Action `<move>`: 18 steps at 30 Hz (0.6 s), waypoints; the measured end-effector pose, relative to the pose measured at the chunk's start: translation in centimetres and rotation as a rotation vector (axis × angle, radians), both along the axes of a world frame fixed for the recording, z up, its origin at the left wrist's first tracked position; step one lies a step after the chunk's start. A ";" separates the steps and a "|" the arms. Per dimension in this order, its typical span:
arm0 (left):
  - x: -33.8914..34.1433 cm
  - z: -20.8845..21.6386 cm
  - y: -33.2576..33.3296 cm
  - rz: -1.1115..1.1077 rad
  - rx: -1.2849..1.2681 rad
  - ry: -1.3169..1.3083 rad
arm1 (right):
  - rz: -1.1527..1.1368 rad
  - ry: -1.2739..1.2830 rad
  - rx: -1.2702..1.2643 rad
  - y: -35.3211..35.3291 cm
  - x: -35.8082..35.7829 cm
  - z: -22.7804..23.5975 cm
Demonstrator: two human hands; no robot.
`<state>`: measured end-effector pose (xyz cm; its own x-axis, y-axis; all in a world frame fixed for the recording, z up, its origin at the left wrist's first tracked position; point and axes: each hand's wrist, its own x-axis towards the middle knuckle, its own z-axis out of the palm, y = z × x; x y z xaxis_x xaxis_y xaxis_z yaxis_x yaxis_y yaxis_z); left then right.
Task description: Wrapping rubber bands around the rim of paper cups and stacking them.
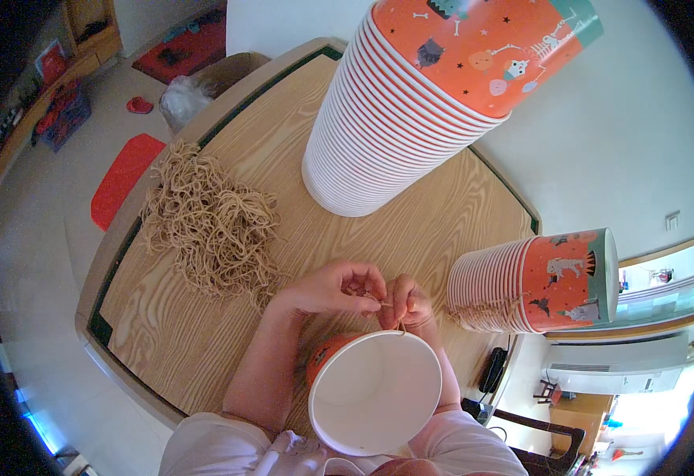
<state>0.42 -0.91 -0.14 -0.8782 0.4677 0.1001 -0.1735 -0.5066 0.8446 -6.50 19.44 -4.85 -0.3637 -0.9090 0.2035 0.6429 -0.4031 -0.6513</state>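
A paper bucket, white inside with an orange printed outside, leans toward me at the table's near edge, its open mouth facing up. Just above its rim, a short piece of twine comes through or over the edge; which one I cannot tell. My left hand pinches the twine between thumb and forefinger, the other fingers curled. Close beside it, my right hand is also closed on the twine, behind the rim. A loose heap of tan twine pieces lies left of my hands.
A tall stack of nested white-rimmed paper buckets stands at the back of the wooden table. At the right lies a shorter stack with twine strands along its rims. A red stool stands beyond the left edge; a dark chair is at right.
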 end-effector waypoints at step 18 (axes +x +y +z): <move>-0.3 0.1 0.2 0.021 -0.075 0.017 | -0.042 0.003 0.033 0.2 0.2 0.3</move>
<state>0.08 -0.71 -0.03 -0.8864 0.4558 0.0808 -0.1483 -0.4450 0.8832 -6.28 19.67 -4.54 -0.4014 -0.8992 0.1743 0.6240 -0.4078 -0.6666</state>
